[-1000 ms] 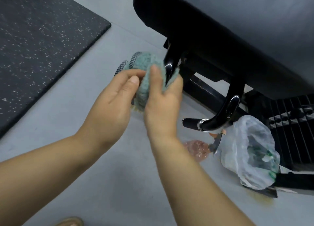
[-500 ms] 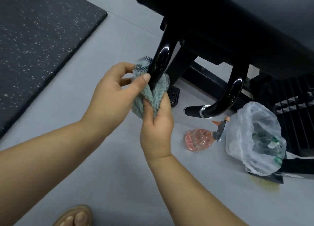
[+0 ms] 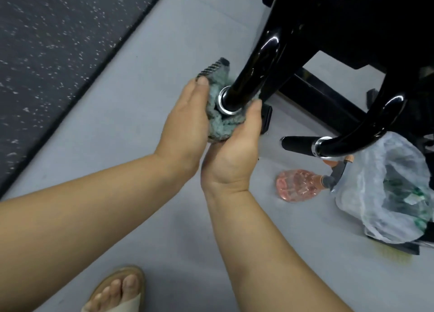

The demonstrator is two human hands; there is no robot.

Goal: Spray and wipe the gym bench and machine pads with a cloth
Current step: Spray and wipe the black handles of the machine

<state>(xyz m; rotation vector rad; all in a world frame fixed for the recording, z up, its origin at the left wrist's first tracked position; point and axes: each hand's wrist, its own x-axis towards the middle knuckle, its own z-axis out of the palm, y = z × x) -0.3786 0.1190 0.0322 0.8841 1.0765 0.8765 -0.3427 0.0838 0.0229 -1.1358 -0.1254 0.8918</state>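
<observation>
A teal fluffy cloth (image 3: 218,124) is wrapped round the lower end of a glossy black curved handle bar (image 3: 256,70) of the machine, just past its chrome ring. My left hand (image 3: 185,121) grips the cloth from the left. From below and the right, my right hand (image 3: 237,145) grips the same cloth, thumb up beside the bar. A pink spray bottle (image 3: 298,185) lies on its side on the floor to the right. The machine's black pad (image 3: 366,11) fills the top right corner.
A second curved handle bar (image 3: 347,135) with a black grip sticks out to the right. A clear plastic bag (image 3: 399,194) with green items lies by the bottle. A dark speckled rubber mat (image 3: 58,41) covers the left floor. My sandalled foot (image 3: 117,290) stands below.
Both hands have slid the cloth down the handle bar from near its top to the chrome ring at its lower end. The view has tilted downward and my foot has come into sight.
</observation>
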